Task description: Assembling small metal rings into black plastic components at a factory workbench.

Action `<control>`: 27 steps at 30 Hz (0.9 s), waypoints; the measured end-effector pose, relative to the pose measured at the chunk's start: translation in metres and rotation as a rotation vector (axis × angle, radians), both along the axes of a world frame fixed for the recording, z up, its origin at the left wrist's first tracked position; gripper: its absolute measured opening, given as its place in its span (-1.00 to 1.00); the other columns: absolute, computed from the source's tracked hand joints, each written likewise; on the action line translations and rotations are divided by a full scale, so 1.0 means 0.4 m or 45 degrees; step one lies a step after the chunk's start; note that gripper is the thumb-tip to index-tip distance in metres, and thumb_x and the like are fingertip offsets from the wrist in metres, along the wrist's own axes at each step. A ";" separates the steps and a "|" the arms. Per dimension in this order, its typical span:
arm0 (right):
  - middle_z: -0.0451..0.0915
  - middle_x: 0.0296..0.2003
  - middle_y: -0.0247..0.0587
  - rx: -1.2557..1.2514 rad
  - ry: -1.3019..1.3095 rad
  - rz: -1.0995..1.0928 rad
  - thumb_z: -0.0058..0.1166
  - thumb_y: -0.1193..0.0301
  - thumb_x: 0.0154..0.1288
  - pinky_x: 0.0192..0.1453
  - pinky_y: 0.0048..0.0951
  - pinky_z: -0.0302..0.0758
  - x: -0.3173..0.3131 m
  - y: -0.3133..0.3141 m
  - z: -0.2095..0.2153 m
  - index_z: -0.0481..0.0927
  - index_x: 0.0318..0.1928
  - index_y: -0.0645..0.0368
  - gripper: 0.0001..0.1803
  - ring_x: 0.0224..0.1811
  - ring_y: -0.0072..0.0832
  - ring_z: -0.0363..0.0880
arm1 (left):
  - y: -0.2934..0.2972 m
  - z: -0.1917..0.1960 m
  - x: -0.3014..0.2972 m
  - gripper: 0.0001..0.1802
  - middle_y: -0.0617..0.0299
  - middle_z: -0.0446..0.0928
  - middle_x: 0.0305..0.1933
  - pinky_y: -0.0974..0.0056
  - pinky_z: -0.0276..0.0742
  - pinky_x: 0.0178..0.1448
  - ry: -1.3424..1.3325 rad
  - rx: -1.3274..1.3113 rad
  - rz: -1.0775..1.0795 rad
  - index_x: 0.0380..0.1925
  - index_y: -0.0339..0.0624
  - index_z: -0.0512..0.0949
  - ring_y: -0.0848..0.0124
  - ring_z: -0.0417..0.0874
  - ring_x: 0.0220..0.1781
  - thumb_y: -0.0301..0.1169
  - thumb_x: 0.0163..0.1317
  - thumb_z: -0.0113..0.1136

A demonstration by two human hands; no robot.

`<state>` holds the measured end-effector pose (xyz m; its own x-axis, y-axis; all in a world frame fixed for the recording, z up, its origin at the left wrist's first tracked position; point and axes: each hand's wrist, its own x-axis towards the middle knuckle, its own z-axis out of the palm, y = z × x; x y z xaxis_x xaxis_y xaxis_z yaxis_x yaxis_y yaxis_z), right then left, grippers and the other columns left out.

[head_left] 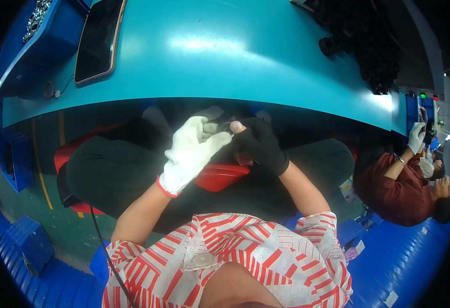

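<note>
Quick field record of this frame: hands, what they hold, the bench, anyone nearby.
left hand: white knit glove with red cuff, closed around a small dark part, over the lap
right hand: black fingerless glove, fingertips pinching the same small dark part; its kind is too small to tell
bench: teal worktable, beyond the hands
on bench: dark flat tablet at left, heap of black parts at right
left edge: blue bin of small metal pieces
nearby: co-worker in dark red top, at right
</note>
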<state>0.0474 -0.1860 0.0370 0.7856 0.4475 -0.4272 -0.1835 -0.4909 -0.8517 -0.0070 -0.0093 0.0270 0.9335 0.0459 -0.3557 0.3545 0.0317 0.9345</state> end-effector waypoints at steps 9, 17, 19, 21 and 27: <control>0.62 -0.50 -0.29 0.287 -0.012 0.017 0.04 0.19 0.34 -0.36 -0.56 0.47 0.003 0.001 -0.017 0.64 -0.17 0.21 -0.67 -0.48 -0.60 0.57 | 0.008 0.016 0.006 -0.52 -0.08 0.57 -0.12 0.35 0.55 0.00 0.002 -0.273 -0.070 0.05 -0.51 0.36 0.34 0.64 -0.13 -0.63 0.09 0.20; 0.52 -0.64 0.01 -0.157 -0.347 0.002 0.06 0.15 0.27 -0.48 -0.27 0.37 0.020 0.001 -0.013 0.63 -0.50 0.23 -0.61 -0.60 -0.15 0.51 | 0.015 -0.012 0.019 -0.49 0.05 0.56 -0.07 0.37 0.51 0.01 -0.068 0.001 0.126 0.10 -0.41 0.40 0.38 0.60 -0.10 -0.59 0.10 0.24; 0.51 -0.65 -0.01 -0.173 -0.496 0.036 0.06 0.15 0.27 -0.48 -0.24 0.37 0.026 0.002 -0.018 0.62 -0.52 0.21 -0.61 -0.61 -0.12 0.50 | 0.035 -0.041 0.014 -0.67 0.05 0.56 -0.13 0.34 0.56 -0.03 -0.020 0.040 0.233 -0.06 -0.45 0.48 0.38 0.61 -0.14 -0.60 0.14 0.21; 0.50 -0.67 -0.03 -0.189 -0.642 0.074 0.05 0.15 0.27 -0.48 -0.22 0.37 0.028 -0.006 -0.025 0.61 -0.55 0.20 -0.60 -0.62 -0.10 0.49 | 0.044 -0.071 0.003 -0.78 0.05 0.56 -0.16 0.29 0.59 -0.06 -0.083 -0.066 0.228 -0.17 -0.43 0.50 0.36 0.62 -0.18 -0.61 0.16 0.18; 0.61 -0.37 -0.22 0.162 -0.974 0.318 0.18 0.33 0.16 -0.26 -0.36 0.52 0.030 -0.030 0.116 0.61 -0.21 0.09 -0.81 -0.39 -0.23 0.62 | 0.019 -0.001 0.014 -0.78 -0.01 0.56 -0.21 0.29 0.58 -0.03 0.032 -0.343 0.109 -0.19 -0.48 0.43 0.33 0.64 -0.23 -0.54 0.20 0.12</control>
<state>0.0592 -0.1981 0.0833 0.7100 0.6571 0.2531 0.5739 -0.3316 -0.7488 -0.0015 -0.0015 0.0268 0.9210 0.0247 -0.3887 0.3628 0.3088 0.8792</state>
